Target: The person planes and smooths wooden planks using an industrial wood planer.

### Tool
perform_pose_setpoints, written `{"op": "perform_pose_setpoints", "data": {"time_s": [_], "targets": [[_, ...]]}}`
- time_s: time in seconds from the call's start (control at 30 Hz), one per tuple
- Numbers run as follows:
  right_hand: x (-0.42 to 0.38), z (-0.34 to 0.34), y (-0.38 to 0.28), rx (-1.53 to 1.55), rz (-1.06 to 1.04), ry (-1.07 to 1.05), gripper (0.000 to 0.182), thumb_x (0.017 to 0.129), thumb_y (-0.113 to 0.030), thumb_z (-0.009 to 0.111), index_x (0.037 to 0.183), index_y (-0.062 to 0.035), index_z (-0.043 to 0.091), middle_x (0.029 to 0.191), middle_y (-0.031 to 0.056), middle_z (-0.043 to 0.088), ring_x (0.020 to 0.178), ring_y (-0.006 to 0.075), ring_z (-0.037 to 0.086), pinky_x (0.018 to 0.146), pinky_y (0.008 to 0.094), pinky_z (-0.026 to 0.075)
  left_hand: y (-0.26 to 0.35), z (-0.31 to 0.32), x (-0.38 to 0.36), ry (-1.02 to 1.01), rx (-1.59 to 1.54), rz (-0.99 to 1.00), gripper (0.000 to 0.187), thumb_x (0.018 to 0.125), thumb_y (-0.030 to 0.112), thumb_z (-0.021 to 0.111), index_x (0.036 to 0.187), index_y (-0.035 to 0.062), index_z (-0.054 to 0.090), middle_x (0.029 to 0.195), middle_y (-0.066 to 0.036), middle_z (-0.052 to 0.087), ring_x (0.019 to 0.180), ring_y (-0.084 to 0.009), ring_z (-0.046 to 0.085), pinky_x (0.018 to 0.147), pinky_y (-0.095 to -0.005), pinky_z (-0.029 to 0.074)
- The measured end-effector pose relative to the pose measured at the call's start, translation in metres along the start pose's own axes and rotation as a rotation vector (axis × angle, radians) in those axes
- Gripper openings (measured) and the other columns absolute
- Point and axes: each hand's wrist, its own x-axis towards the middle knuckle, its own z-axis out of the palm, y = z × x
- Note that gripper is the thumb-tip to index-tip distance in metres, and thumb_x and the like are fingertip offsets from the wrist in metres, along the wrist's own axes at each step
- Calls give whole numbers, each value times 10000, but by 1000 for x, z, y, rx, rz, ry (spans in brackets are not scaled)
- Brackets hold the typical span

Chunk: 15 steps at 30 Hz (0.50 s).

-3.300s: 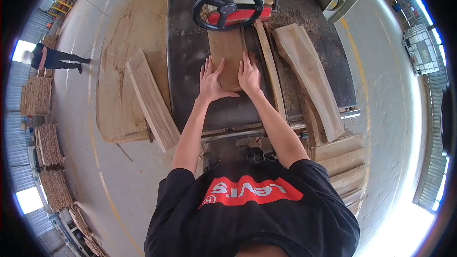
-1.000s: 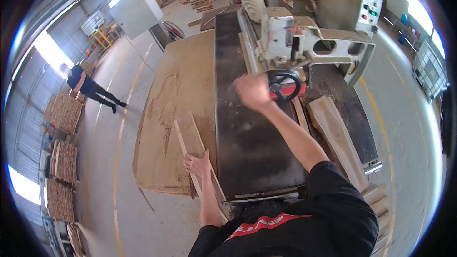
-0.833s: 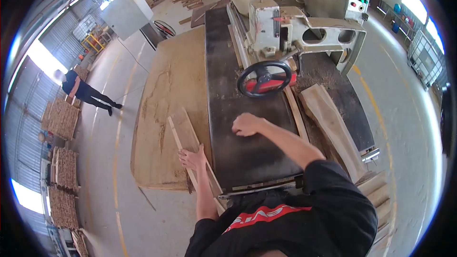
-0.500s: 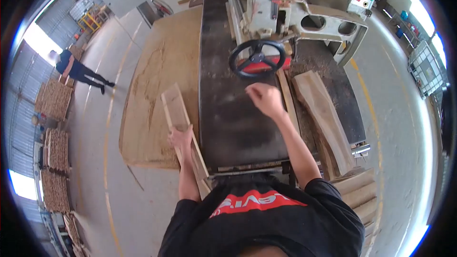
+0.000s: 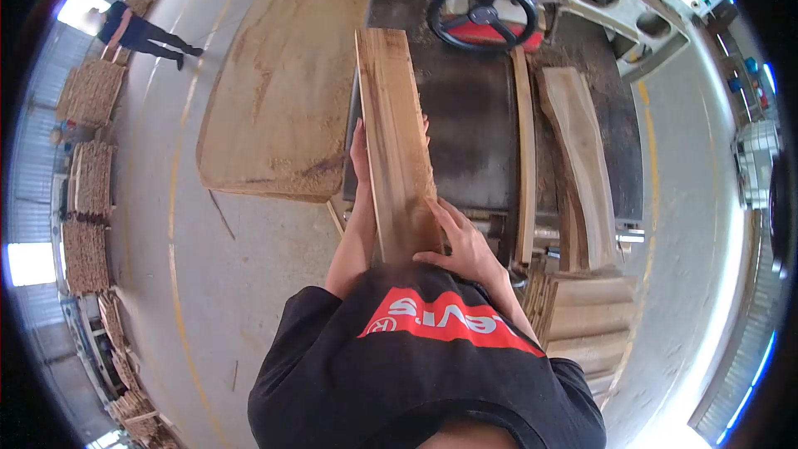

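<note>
A long, light-brown wooden board (image 5: 392, 129) is held up in front of my chest, over the near edge of the dark machine table (image 5: 470, 137). My left hand (image 5: 361, 154) wraps it from beneath, with fingertips showing past its far side. On the nearer right edge my right hand (image 5: 467, 248) grips the same board, thumb toward the end close to my shirt. That right edge looks rough and splintered. The palm of my left hand is hidden behind the wood.
A black handwheel (image 5: 482, 15) sits on the machine ahead. A narrow wooden strip (image 5: 524, 150) and a wavy-edged plank (image 5: 578, 150) lie to the right, above stacked boards (image 5: 590, 312). Left is a dusty wooden tabletop (image 5: 274, 91); a person (image 5: 137, 32) stands beyond it.
The board has come up off the wooden tabletop and rightward, in front of me. My right hand has dropped from near the handwheel and now grips the board. The view has tilted down.
</note>
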Motion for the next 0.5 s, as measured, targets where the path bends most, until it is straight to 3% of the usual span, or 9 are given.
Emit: {"op": "perform_pose_setpoints", "data": {"time_s": [0.1, 0.13, 0.23, 0.27, 0.3, 0.37, 0.4, 0.43, 0.5], "targets": [[-24, 4, -12, -101, 7, 105, 1145, 749, -439, 933, 1650, -71, 331, 1610, 342, 373, 1429, 535, 457, 1169, 543, 426, -31, -7, 0, -6, -115, -25, 850, 1033, 619, 374, 1581, -29, 404, 1441, -305, 564, 1281, -438, 603, 1091, -578, 491], [-31, 9, -4, -87, 33, 151, 1130, 724, -389, 942, 1636, -66, 358, 1639, 316, 341, 1432, 545, 443, 1159, 563, 423, -34, -10, -4, -3, 25, -84, 795, 1039, 615, 423, 1522, -13, 476, 1325, -254, 634, 1196, -358, 660, 1040, -496, 537], [-56, 8, 15, -278, 47, 148, 1085, 738, -315, 925, 1630, -65, 360, 1664, 297, 311, 1434, 529, 441, 1155, 580, 413, -42, -53, 18, 485, 748, 256, 732, 1030, 617, 515, 1427, 3, 553, 1179, -178, 680, 1060, -259, 701, 944, -402, 569], [-60, 0, 2, -308, 3, 222, 856, 776, -254, 895, 1505, -6, 522, 1518, 306, 522, 1286, 490, 593, 1063, 538, 497, -55, -13, 9, 547, 695, 122, 710, 1005, 636, 596, 1345, 13, 598, 1072, -114, 685, 933, -193, 695, 844, -343, 562], [-67, 3, 5, -126, 128, 190, 766, 792, -260, 890, 1432, 17, 572, 1398, 296, 594, 1204, 455, 642, 1012, 507, 523, -59, -2, 9, 667, 811, -19, 789, 995, 678, 599, 1369, -16, 588, 1095, -112, 665, 898, -210, 679, 790, -361, 554], [-82, 11, 16, 244, 363, 132, 606, 824, -270, 878, 1285, 63, 671, 1158, 276, 737, 1042, 384, 741, 911, 446, 574, -75, 7, -3, 557, 815, 140, 862, 1002, 727, 533, 1473, 5, 544, 1183, -132, 633, 1075, -193, 621, 930, -440, 496], [-88, 13, 20, 318, 460, 157, 522, 850, -328, 883, 1106, 99, 726, 867, 208, 768, 842, 259, 766, 779, 374, 584, -68, 18, -18, 622, 866, -12, 1074, 956, 829, 483, 1573, -49, 444, 1401, -201, 565, 1305, -271, 534, 1093, -456, 419], [-95, 21, 34, 390, 510, 162, 538, 849, -338, 886, 1114, 101, 724, 875, 200, 770, 855, 233, 758, 780, 373, 581, -66, 1, -23, 560, 851, 54, 1186, 934, 871, 449, 1620, -90, 335, 1553, -284, 465, 1444, -367, 440, 1202, -467, 331], [-113, 51, 77, 533, 611, 157, 568, 849, -358, 892, 1129, 106, 721, 891, 183, 775, 882, 182, 743, 781, 370, 577, -57, -11, -42, 455, 742, 37, 1157, 954, 850, 442, 1620, -89, 327, 1649, -304, 357, 1536, -385, 332, 1271, -484, 239]]}}
